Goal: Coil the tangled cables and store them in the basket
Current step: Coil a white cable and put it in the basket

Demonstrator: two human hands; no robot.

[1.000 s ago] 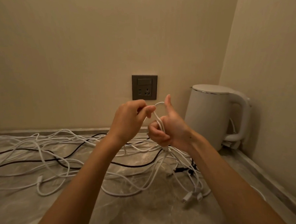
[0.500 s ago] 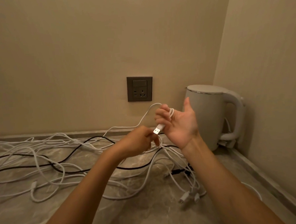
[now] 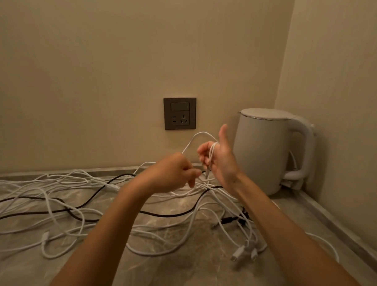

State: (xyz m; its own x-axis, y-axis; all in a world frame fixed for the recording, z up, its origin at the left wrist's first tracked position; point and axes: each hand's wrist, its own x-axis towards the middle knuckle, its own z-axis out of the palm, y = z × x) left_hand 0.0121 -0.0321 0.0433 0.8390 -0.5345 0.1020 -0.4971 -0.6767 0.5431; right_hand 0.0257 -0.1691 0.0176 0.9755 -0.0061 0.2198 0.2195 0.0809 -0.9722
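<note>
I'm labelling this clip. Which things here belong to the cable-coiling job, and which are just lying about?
Job: thin white cable looped round the right hand and held by the left hand; tangled white cables on the grey marbled counter; long black cable. No basket in view.
Lying about: white plastic electric kettle; grey square wall socket.

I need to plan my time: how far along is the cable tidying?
Nothing looks finished: no coiled cable lies anywhere, and no basket is in view. In hand: a white cable is looped round the right hand while the left hand pinches its slack. Left: the rest of that cable, plus the tangle of white cables and the black cable spread over the counter, then storing them all.
</note>
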